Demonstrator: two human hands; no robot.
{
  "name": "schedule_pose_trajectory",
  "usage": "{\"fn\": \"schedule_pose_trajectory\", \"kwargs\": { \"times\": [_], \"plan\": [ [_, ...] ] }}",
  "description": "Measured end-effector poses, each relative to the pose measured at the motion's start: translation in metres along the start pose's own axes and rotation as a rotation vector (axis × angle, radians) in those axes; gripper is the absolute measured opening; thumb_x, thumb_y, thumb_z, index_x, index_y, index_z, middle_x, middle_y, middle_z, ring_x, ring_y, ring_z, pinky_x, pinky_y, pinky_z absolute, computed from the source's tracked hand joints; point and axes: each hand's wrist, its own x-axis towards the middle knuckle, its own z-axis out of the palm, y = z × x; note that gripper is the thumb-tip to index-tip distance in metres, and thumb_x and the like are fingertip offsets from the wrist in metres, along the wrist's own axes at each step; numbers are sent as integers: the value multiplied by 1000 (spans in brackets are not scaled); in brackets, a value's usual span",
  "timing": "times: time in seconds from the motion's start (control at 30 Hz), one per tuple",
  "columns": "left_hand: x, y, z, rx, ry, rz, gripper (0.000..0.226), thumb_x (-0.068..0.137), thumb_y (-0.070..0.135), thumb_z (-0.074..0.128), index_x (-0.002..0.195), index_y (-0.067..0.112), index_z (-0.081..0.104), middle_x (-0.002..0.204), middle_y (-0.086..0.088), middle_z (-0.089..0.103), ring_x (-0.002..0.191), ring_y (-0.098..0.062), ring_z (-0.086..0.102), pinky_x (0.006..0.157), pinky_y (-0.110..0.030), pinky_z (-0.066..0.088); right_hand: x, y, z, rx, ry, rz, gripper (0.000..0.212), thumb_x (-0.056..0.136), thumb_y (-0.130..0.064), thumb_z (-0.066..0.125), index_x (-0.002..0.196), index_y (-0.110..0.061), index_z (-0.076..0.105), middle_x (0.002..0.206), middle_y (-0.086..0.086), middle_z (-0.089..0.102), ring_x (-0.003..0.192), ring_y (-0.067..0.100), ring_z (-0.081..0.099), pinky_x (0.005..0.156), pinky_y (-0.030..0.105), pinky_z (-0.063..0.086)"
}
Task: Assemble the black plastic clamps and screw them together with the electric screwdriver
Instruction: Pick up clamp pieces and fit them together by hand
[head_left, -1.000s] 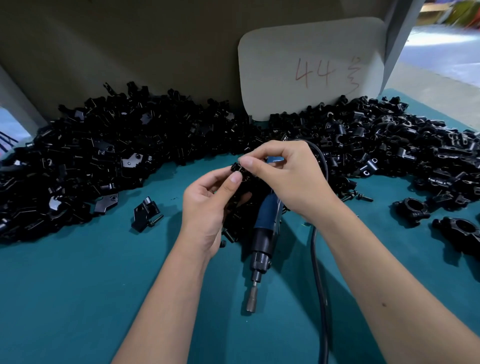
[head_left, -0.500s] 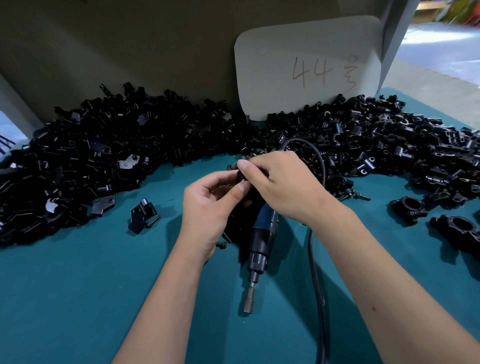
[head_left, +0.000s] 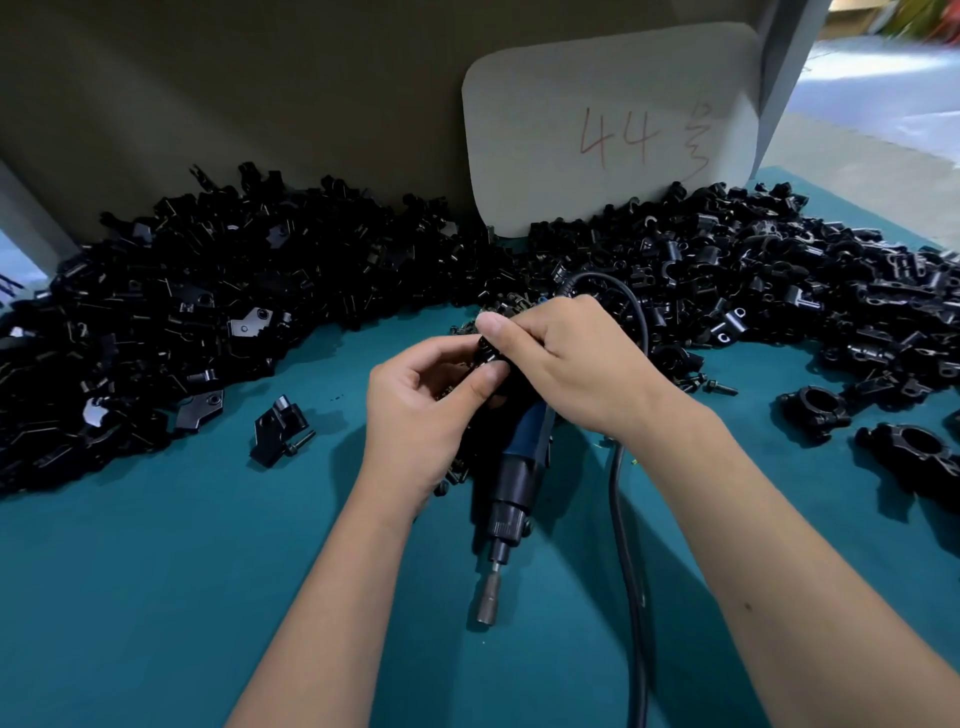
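My left hand (head_left: 423, 415) and my right hand (head_left: 566, 364) meet over the middle of the teal table, both pinching a small black clamp part (head_left: 488, 353) between thumbs and fingertips. The part is mostly hidden by my fingers. The blue and black electric screwdriver (head_left: 519, 467) lies on the table right beneath my hands, its bit (head_left: 489, 603) pointing toward me. Its black cable (head_left: 623, 519) loops behind my right hand and runs along my right forearm.
Large heaps of black clamp parts (head_left: 208, 312) (head_left: 779, 291) line the back of the teal table (head_left: 156, 597). One loose clamp piece (head_left: 278, 431) lies at left, two assembled ring clamps (head_left: 815, 410) at right. Loose screws (head_left: 719, 387) lie nearby. A white card (head_left: 613, 130) leans on the wall.
Both hands have dropped slightly toward the table and closed tighter around the clamp part. The screwdriver has stayed where it lay.
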Motion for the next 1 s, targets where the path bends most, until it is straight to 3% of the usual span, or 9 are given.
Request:
{"fn": "schedule_pose_trajectory", "kwargs": {
  "times": [0.13,0.27,0.33,0.47,0.6,0.73,0.8,0.9,1.0],
  "plan": [
    [2,1,0,-73,34,-12,33,80,19,82,110,6,76,104,-13,79,99,-33,76,88,-44,62,-1,2,-2,35,-36,-59,33,108,-35,51,79,-18,52,62,-7,48,61,9,45,58,25,32],
    [1,3,0,-86,2,-6,30,81,20,83,108,9,78,101,-13,79,94,-30,77,83,-38,63,1,-1,4,24,56,-58,50,108,-44,49,64,-22,51,55,-6,46,55,12,43,57,34,36],
    [1,4,0,-87,14,-3,31,81,19,84,109,8,78,102,-13,79,96,-31,76,86,-43,62,0,0,4,20,56,-57,46,107,-50,45,68,-25,51,57,-6,47,56,12,45,57,32,34],
    [4,6,-1,-40,-10,23,26,81,17,86,105,12,79,101,-15,78,98,-42,74,90,-53,61,0,3,4,87,73,-164,36,108,-30,53,75,-17,46,60,-8,44,58,11,42,56,28,32],
    [4,4,-2,1,-21,16,26,77,15,87,102,12,80,97,-15,78,95,-42,74,87,-54,62,0,2,10,31,110,-106,54,107,-51,45,63,-20,50,54,-6,45,54,14,45,55,39,38],
    [5,4,-2,-23,-9,13,29,78,12,86,106,8,78,102,-16,78,100,-43,73,94,-64,56,-2,6,5,24,24,-103,34,108,-42,43,80,-22,46,63,-5,47,63,15,48,60,35,36],
    [4,4,-2,-43,-10,-4,28,78,11,85,105,10,79,101,-15,78,96,-38,74,92,-59,59,-1,4,6,21,63,-142,37,110,-32,48,76,-17,46,60,-6,44,59,15,44,57,35,35],
    [0,7,2,-94,-14,-21,22,78,10,84,99,16,81,96,-13,79,90,-30,77,86,-45,63,1,-2,8,9,153,-144,48,109,-42,49,68,-17,54,56,-7,48,55,15,47,55,37,38],
    [1,8,3,-106,9,-9,23,79,8,84,101,12,79,99,-15,79,94,-31,75,92,-52,61,-1,0,6,34,112,-127,39,108,-47,44,76,-26,52,62,-11,56,60,12,52,58,36,39]
  ]
}}
